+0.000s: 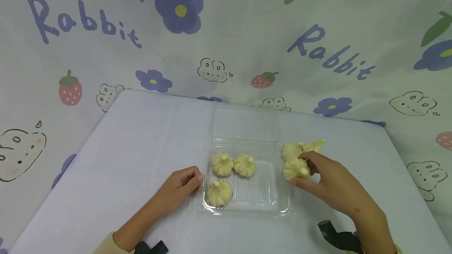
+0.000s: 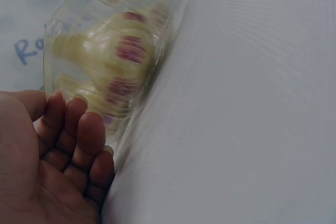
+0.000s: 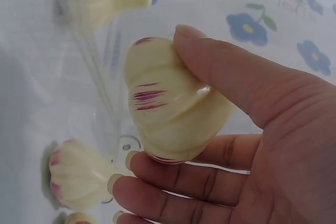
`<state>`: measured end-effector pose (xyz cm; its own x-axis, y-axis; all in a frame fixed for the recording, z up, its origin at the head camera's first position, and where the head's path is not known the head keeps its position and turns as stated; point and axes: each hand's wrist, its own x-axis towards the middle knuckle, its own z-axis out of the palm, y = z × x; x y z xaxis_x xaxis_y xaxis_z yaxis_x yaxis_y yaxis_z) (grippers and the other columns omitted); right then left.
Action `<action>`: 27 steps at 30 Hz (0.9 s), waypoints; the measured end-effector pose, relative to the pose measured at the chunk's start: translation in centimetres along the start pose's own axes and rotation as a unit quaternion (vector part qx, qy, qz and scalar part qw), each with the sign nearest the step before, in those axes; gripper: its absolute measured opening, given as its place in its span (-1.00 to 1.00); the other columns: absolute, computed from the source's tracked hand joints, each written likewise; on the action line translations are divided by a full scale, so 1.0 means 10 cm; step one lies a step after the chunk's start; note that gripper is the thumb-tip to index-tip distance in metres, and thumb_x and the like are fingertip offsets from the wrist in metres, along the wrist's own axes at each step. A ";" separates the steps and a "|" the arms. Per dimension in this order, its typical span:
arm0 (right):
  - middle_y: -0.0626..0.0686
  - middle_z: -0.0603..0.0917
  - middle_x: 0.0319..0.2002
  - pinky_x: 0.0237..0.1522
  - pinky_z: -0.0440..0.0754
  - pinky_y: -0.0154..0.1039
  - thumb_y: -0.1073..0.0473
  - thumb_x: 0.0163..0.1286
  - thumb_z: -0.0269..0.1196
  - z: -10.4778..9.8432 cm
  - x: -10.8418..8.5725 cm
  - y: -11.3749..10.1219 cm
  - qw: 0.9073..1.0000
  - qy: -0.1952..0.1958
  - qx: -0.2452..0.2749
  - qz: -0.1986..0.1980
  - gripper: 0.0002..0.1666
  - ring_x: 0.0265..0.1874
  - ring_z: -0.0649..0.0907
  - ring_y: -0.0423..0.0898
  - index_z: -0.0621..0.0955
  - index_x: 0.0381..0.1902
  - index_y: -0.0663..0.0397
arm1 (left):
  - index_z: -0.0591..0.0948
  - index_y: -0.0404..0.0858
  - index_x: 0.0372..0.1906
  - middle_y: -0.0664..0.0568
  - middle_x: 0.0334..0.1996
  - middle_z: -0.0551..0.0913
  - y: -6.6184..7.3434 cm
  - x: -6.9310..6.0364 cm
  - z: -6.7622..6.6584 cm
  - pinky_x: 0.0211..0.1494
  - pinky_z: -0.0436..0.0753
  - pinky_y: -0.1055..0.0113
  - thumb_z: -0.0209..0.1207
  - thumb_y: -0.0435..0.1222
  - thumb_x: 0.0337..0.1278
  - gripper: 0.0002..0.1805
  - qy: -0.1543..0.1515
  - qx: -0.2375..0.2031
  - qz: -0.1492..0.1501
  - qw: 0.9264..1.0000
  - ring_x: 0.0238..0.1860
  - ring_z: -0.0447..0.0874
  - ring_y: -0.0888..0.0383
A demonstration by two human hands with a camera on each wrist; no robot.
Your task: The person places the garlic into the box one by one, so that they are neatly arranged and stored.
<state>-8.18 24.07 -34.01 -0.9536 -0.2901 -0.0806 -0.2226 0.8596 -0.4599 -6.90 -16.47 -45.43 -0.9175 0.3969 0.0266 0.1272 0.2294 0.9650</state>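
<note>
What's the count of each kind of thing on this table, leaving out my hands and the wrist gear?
Clear plastic container: 1
Garlic bulbs: 6 (3 inside it, 1 in the right hand, 2 others outside)
Total: 7

Clear box [image 1: 256, 183]: right half passable, both flanks obstructed

The right half inside offered room; three garlic bulbs [image 1: 219, 194] barred the left and back middle. The left hand [image 1: 181, 186] blocked the box's left wall; beyond its right stood the right hand [image 1: 328, 180], a held bulb [image 1: 294, 169] and two loose bulbs [image 1: 291, 151]. In front of the box, desk [image 1: 243, 234] gave passage.
</note>
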 end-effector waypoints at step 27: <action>-0.22 0.64 0.08 -0.06 0.68 -0.11 -0.38 0.24 0.47 0.47 -0.07 -0.49 0.994 -0.005 -0.056 -0.092 -0.22 -0.03 0.63 -0.24 0.60 0.26 -0.12 | 0.54 -0.15 -0.37 0.00 -0.49 0.56 0.00 0.00 0.01 -0.36 0.53 0.33 0.07 -0.23 0.63 -0.71 -0.001 -0.005 -0.001 1.000 -0.46 0.49 0.06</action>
<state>-5.51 18.06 -35.86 -0.8931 -0.4496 -0.0128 -0.4141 0.8332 -0.3665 -6.88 -16.41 -45.48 -0.9173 0.3975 0.0253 0.1223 0.2207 0.9676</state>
